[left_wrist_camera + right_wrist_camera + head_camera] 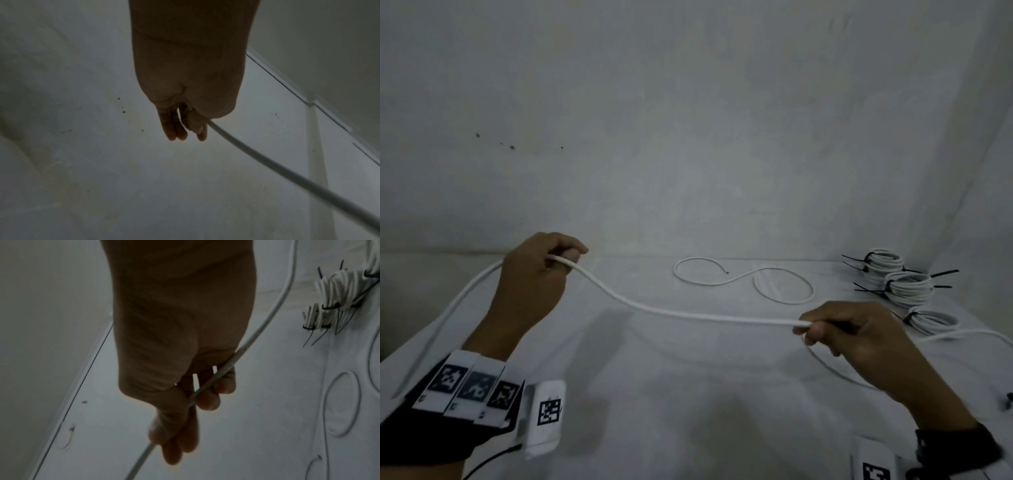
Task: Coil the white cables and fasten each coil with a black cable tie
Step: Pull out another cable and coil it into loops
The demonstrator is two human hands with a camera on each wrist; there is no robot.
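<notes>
A white cable (674, 312) stretches in the air between my two hands above the white table (688, 394). My left hand (561, 260) grips it at the upper left; from there it droops down past my left wrist. My right hand (808, 330) pinches it at the right, and the rest trails off to the right edge. In the left wrist view the cable (267, 164) runs out from under the left hand (193, 128). In the right wrist view the cable (207, 384) crosses my right hand (185, 418), held by thumb and fingers.
A second loose white cable (739, 279) lies in loops at the back of the table. Three coils bound with black ties (904, 284) are stacked at the back right, also seen as coils (339, 293). A white wall (688, 120) rises behind the table.
</notes>
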